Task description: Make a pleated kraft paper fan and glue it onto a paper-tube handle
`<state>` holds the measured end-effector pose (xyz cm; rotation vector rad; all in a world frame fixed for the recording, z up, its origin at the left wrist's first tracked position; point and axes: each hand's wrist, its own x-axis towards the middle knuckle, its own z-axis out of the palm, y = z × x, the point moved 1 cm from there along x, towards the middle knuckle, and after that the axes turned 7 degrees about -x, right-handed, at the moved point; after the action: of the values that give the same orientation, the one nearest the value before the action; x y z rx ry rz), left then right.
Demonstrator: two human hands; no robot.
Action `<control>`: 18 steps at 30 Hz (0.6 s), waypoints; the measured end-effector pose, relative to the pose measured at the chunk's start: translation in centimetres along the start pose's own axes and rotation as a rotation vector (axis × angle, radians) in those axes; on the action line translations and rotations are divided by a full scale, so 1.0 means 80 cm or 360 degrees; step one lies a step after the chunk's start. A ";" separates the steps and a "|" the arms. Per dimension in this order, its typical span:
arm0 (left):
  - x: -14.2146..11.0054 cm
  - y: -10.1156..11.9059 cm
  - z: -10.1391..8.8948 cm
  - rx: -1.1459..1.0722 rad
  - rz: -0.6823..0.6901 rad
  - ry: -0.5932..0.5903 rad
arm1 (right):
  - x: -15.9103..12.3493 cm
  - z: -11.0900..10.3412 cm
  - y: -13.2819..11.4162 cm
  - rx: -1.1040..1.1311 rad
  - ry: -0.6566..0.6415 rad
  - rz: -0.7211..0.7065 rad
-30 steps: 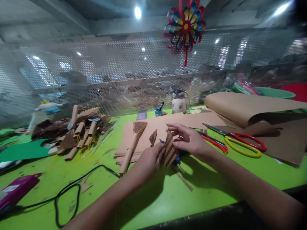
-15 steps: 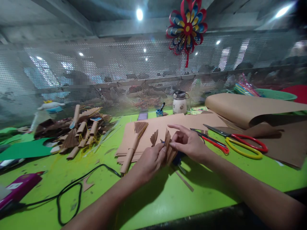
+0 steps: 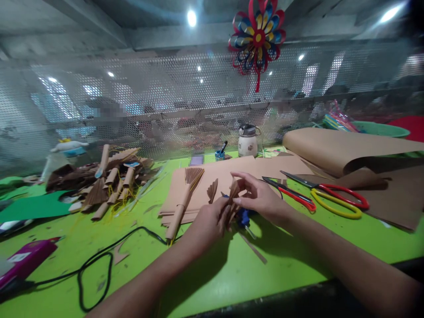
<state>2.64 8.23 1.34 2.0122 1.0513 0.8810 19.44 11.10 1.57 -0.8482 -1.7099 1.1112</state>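
Note:
Over the green table, my left hand point(image 3: 212, 218) is closed on a small pleated piece of brown paper point(image 3: 233, 189), its fingers pinching the lower end. My right hand point(image 3: 263, 198) is at the other side of the paper, thumb and curled fingers at its upper folds. Part of the paper is hidden behind the fingers. Under the hands lies a blue-handled tool point(image 3: 244, 217) with a metal tip, partly covered. Left of the hands rest a small pleated paper fan point(image 3: 212, 191) and a rolled paper tube with a fanned top point(image 3: 181, 205), both on stacked brown sheets point(image 3: 175, 187).
To the right lie red-and-yellow-handled scissors point(image 3: 336, 201), a red-handled cutter point(image 3: 298, 195) and a large brown paper roll point(image 3: 344, 148). A pile of paper tubes point(image 3: 114, 183) is at left, with a purple glue gun point(image 3: 31, 260) and black cord point(image 3: 79, 269) nearer. A jar point(image 3: 247, 143) stands behind.
My left hand has turned slightly, and the pleated paper has shrunk into a narrower shape between my hands. More of the blue-handled tool shows beneath.

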 end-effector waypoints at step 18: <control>0.002 0.002 -0.006 -0.0240 -0.0305 -0.0072 | 0.004 -0.009 -0.010 0.0287 0.0304 -0.0115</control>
<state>2.41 8.40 1.77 1.7669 1.0981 0.7859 19.95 11.29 2.58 -0.7484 -1.4489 1.0814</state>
